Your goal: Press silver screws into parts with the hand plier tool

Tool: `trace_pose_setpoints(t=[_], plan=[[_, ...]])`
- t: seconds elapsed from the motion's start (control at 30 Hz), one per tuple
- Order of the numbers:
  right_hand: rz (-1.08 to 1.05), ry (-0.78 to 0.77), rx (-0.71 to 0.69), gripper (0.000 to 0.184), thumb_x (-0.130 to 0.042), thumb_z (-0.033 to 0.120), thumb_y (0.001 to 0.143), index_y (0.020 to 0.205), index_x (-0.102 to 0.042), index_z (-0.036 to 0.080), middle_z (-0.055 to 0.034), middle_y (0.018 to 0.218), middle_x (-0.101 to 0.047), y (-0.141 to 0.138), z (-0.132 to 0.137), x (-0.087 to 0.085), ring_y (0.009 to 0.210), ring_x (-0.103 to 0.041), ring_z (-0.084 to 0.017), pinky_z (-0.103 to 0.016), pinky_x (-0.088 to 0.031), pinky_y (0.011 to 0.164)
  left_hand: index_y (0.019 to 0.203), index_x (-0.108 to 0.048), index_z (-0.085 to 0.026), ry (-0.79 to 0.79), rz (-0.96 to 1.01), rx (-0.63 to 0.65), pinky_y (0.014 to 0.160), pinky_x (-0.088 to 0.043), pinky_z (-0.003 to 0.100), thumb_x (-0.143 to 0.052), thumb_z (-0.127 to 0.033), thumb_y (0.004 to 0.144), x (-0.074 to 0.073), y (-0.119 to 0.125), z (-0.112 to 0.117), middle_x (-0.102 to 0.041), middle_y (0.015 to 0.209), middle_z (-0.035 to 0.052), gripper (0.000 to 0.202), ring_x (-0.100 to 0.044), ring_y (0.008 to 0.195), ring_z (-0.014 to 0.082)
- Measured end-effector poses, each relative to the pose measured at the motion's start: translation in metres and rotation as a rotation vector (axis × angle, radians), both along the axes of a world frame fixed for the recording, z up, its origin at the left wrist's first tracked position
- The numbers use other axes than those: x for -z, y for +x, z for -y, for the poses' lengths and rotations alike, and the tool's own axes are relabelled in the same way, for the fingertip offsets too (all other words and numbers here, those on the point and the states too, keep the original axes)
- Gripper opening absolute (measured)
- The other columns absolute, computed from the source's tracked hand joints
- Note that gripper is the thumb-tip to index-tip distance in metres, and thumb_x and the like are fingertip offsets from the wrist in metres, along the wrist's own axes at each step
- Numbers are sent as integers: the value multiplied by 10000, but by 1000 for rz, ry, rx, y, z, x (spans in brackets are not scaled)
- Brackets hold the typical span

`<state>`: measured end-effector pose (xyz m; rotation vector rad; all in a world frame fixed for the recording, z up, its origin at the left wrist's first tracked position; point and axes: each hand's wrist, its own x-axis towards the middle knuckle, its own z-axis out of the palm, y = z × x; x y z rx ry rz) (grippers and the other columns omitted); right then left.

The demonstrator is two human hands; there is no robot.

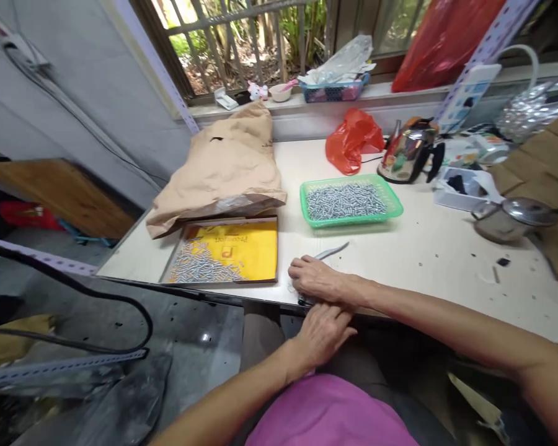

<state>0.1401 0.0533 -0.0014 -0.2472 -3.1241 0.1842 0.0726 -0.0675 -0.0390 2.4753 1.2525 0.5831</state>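
My right hand (314, 279) lies palm down at the table's front edge, fingers bent and pressed together over something small that I cannot make out. A small dark piece (301, 301) shows beneath it. Just beyond its knuckles lies a slim grey pointed tool (332, 251), partly covered by the hand. My left hand (323, 334) is at the table edge below the right wrist; its thumb sticks out, while its fingertips are hidden. Left of the hands, a shallow box (260, 248) with a yellow bottom contains many small metal pins (198, 263).
A green plastic basket (348, 223) full of similar metal pins stands behind the hands. A large brown paper bag (227, 161) sits behind the box. Farther right are a red plastic bag (353, 139), a kettle (407, 152), a white box (460, 192) and a lidded pot (511, 220).
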Motion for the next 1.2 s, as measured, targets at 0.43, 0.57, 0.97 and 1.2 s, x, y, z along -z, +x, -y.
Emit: trace_pose_setpoints(t=[0.43,0.57,0.97,1.2], plan=[[-751,11,785,123,-550,195,880,952,-637,145,-83,938,-652,64,-106,-86,900,-580,-202,-356,-442,851,822,-677,-230,-91,-519,-440,793,-437,352,-420,-207,901,-66,-210,-61,-644,903,95,270,-504,908,252],[-582,49,796,191,-549,190,902,1061,-640,137,-106,1046,-634,87,-101,-80,1003,-564,-208,-362,-441,897,749,-650,-242,-137,-507,-349,781,-431,355,-422,-206,865,-56,-228,-74,-633,818,72,258,-524,856,248],[-7,-205,678,144,-484,229,948,1006,-600,167,-62,983,-578,97,34,-1,846,-556,-160,-266,-418,729,825,-665,-166,-708,285,-690,458,-356,244,-534,-587,722,-76,-117,-60,-577,525,-6,453,-476,434,134],[5,-161,703,188,-388,156,973,980,-576,170,-66,978,-567,97,37,10,813,-530,-154,-260,-372,675,653,-599,-158,-834,505,-803,372,-212,194,-612,-504,667,-37,-60,-45,-423,378,-65,346,-331,336,67]])
